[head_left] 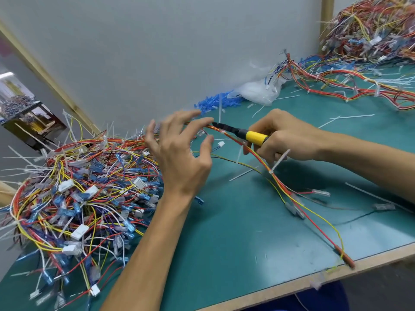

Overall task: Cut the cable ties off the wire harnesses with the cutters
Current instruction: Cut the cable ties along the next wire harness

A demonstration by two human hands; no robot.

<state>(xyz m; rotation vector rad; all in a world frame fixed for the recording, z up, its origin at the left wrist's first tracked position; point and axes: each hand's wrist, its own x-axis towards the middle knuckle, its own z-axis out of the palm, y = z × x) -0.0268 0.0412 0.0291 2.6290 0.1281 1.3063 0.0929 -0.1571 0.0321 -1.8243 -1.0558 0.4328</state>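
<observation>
- Our right hand (pixel 285 140), right of centre, is clenched round the smooth yellow grip of the cutters (pixel 241 132). Their dark nose lies along the wire harness (pixel 261 161), which we judge is lined up for a snip.
- Our left hand (pixel 179 153), at centre, is released, its fingers spread over the harness's upper end, probably to steady it. Blur hides whether a fingertip touches.
- The harness is thin red, orange and yellow strands, draped from the hands to the tabletop's (pixel 247 232) lower right edge. A stiff white cable tie (pixel 280 160) juts out below the right hand.
- The tangled pile (pixel 78 187) at the left bristles with ties, glossy blue sleeves and blocky white connectors, and lies within easy reach.
- Thin white offcuts (pixel 350 117) litter the matte green surface.
</observation>
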